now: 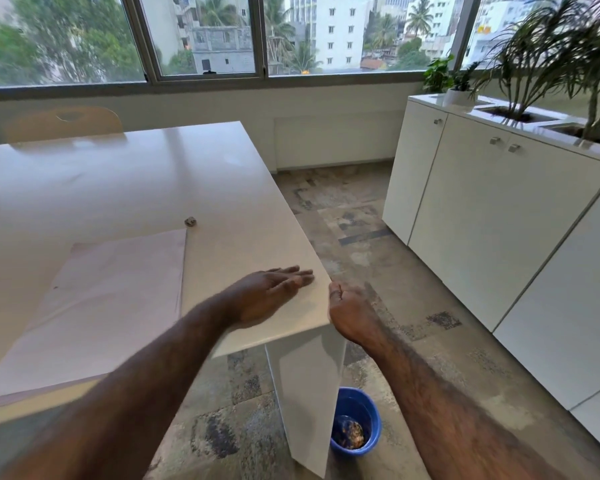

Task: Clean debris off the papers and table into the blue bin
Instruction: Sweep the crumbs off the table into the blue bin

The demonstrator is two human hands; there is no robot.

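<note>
- Left hand (271,292) lies flat, fingers straight, at the white table (125,174) edge.
- Right hand (349,311), cupped beside that edge; contents unseen.
- One crumpled scrap (190,222) beyond the paper stack (118,289).
- One blue bin (359,424) below the table.

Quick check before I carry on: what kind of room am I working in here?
Probably an office or meeting room, several floors up: a large white table with papers on it, white storage cabinets topped with potted plants, and wide windows overlooking city buildings.
</note>
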